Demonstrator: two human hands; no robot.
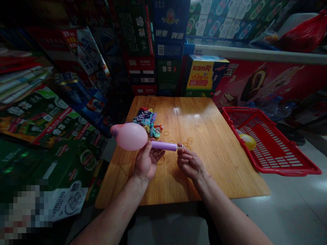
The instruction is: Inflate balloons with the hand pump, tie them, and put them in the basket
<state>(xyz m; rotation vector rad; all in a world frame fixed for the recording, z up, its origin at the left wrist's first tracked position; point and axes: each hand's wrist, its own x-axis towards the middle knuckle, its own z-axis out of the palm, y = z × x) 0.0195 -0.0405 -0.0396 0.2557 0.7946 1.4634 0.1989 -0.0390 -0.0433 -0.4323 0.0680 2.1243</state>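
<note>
A partly inflated pink balloon (131, 136) sits on the tip of a purple balloon pump (164, 146), held level above the table. My left hand (146, 160) is closed where the balloon's neck meets the pump, thumb and forefinger pinching there. The fingers of my right hand (190, 161) grip the pump's white handle (180, 146), which is pushed nearly all the way in. Behind the balloon lies a pile of colourful uninflated balloons (146, 119). Several yellow rubber bands (190, 140) are scattered on the wooden table (209, 136) near my hands.
A red shopping basket (278, 139) stands on the floor to the right, with a yellow balloon (247, 142) in it. Stacked drink cartons (167, 37) rise behind the table. More green cartons (76, 149) crowd the left side. A pink-red freezer (255, 81) is at the back right.
</note>
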